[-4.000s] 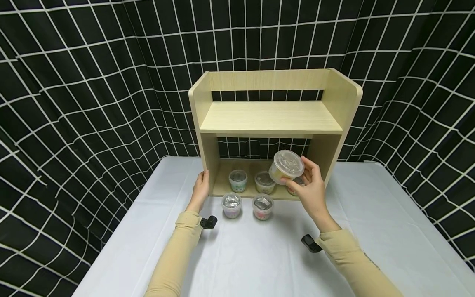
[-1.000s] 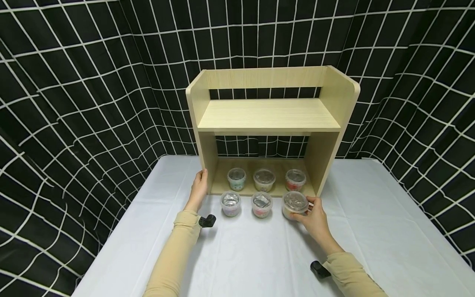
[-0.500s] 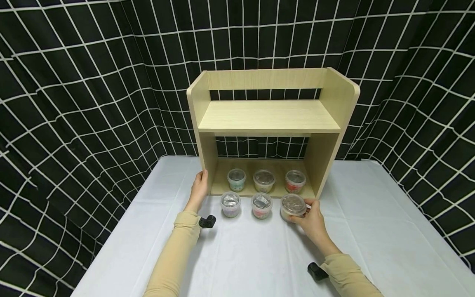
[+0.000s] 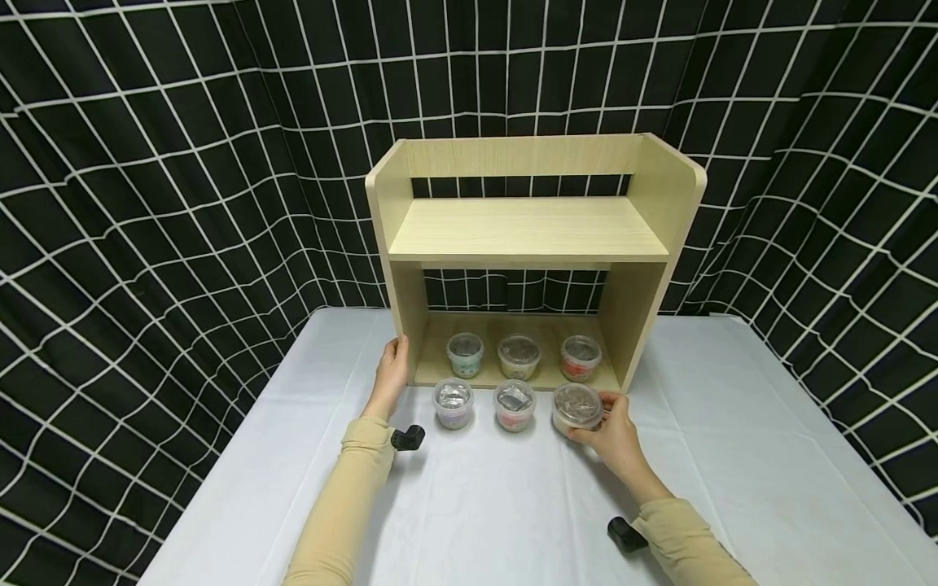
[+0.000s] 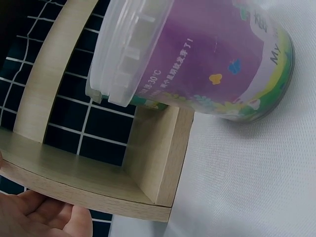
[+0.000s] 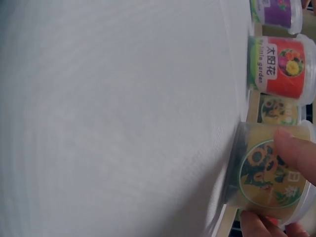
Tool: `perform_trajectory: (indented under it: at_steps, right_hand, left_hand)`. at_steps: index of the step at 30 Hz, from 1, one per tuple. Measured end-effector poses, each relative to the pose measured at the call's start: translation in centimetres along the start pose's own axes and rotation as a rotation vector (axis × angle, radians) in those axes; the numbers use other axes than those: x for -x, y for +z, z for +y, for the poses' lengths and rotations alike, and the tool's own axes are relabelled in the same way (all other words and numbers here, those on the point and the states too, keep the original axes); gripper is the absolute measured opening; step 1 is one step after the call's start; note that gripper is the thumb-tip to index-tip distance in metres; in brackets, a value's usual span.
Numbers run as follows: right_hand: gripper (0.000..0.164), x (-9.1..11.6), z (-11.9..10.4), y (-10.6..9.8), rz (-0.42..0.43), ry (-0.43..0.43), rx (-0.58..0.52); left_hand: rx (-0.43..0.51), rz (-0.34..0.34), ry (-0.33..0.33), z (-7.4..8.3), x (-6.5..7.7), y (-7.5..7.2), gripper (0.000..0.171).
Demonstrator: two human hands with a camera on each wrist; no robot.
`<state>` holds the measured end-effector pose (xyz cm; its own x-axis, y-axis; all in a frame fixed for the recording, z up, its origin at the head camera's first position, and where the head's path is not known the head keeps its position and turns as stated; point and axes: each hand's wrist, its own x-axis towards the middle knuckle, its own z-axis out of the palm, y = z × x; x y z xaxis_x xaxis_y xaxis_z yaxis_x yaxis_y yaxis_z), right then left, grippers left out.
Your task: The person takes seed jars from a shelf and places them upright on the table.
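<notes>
My right hand [image 4: 614, 437] holds a lidded plastic tub [image 4: 576, 407] by its side, at the right of the front row on the table. In the right wrist view, this sunflower-labelled tub [image 6: 266, 170] stands on the cloth, thumb on one side and fingers on the other. My left hand [image 4: 390, 377] grips the front edge of the left side panel of a wooden shelf [image 4: 528, 230]. In the left wrist view, its fingers [image 5: 74, 219] lie against that panel. A purple tub [image 4: 453, 404] and a red tub [image 4: 515, 406] continue the front row to the left.
Inside the shelf's lower level stand a green-labelled tub [image 4: 465, 356], a yellowish tub [image 4: 519, 356] and a red-labelled tub [image 4: 580, 358]. A white cloth covers the table [image 4: 484, 513]. Black grid-patterned curtains [image 4: 183, 203] surround it.
Four seconds ago my right hand held the sunflower tub raised before the shelf; it came down to the table, then shifted slightly left. My left hand keeps its grip on the panel.
</notes>
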<state>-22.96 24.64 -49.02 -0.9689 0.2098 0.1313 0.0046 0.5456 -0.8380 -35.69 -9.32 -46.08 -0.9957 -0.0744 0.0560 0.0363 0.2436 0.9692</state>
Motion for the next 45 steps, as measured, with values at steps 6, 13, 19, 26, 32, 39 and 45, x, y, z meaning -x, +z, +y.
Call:
perform_trajectory:
  at_steps: [6, 13, 19, 26, 32, 39, 45]
  right_hand:
    - [0.081, -0.1, -0.1, -0.2, -0.030, 0.001, -0.034]
    - [0.092, -0.1, 0.3, -1.1, -0.120, 0.031, -0.094]
    - [0.096, 0.1, 0.3, -2.3, -0.220, -0.003, -0.147]
    - [0.095, -0.1, -0.3, -4.8, -0.307, -0.028, -0.140]
    - [0.089, -0.9, -1.2, -6.3, -0.316, -0.049, -0.094]
    - [0.075, -2.2, -2.2, -6.7, -0.252, -0.092, -0.061]
    - [0.080, -3.2, -3.3, -6.5, -0.230, -0.051, -0.064]
  left_hand:
    - [0.000, -0.012, -0.006, 0.0, 0.0, -0.1, 0.069]
    - [-0.004, -0.014, -0.009, -0.1, -0.1, -0.1, 0.072]
    - [-0.003, -0.008, -0.008, -0.1, 0.0, -0.1, 0.071]
    - [-0.005, -0.004, -0.003, -0.1, 0.2, -0.1, 0.071]
    - [-0.001, -0.007, 0.002, -0.1, 0.1, -0.1, 0.070]
    - [0.003, -0.017, -0.003, 0.0, 0.0, 0.0, 0.069]
    - [-0.002, -0.014, 0.001, 0.0, 0.1, -0.1, 0.071]
